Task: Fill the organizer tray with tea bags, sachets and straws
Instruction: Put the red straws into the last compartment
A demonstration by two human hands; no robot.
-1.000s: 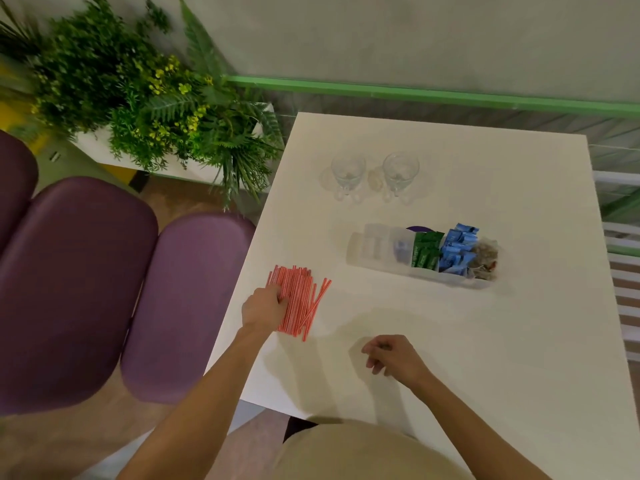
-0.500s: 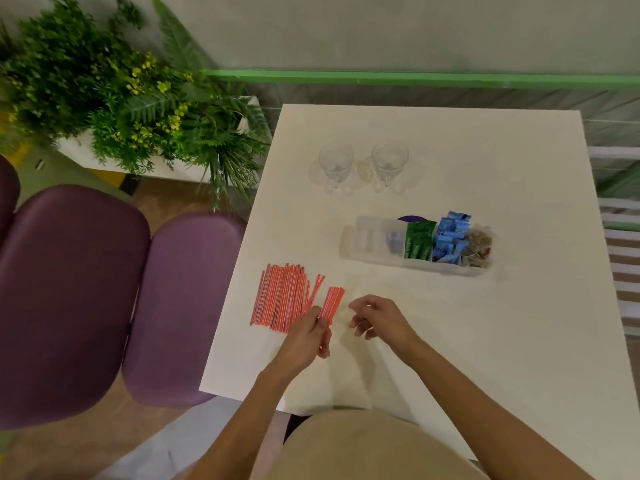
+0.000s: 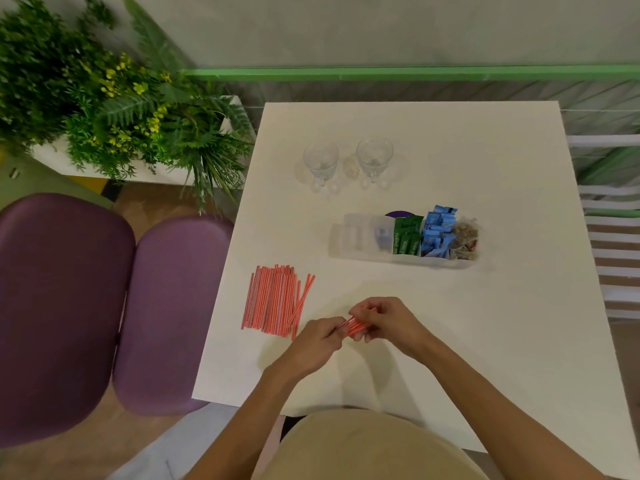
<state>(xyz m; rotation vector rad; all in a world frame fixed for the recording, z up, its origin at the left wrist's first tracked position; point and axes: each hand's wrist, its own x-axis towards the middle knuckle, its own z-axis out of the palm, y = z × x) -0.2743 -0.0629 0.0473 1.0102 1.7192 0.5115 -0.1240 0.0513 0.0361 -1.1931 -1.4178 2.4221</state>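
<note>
A pile of red straws point(image 3: 273, 301) lies on the white table point(image 3: 485, 323) near its left edge. My left hand point(image 3: 317, 339) and my right hand point(image 3: 384, 318) meet just right of the pile, both gripping a small bundle of red straws point(image 3: 356, 325) between them. Farther back sits the clear organizer tray point(image 3: 349, 237). Its compartments hold green sachets point(image 3: 406, 235), blue sachets point(image 3: 437, 232) and brownish tea bags point(image 3: 464, 237); the left compartments look empty.
Two empty glasses point(image 3: 320, 161) point(image 3: 374, 155) stand at the back of the table. Purple chairs point(image 3: 169, 313) sit along the left edge, with a planter of green foliage point(image 3: 114, 109) behind them. A green rail and wall lie beyond.
My left hand took a few straws from the pile and moved right with them. My right hand came in and now grips the same bundle.
</note>
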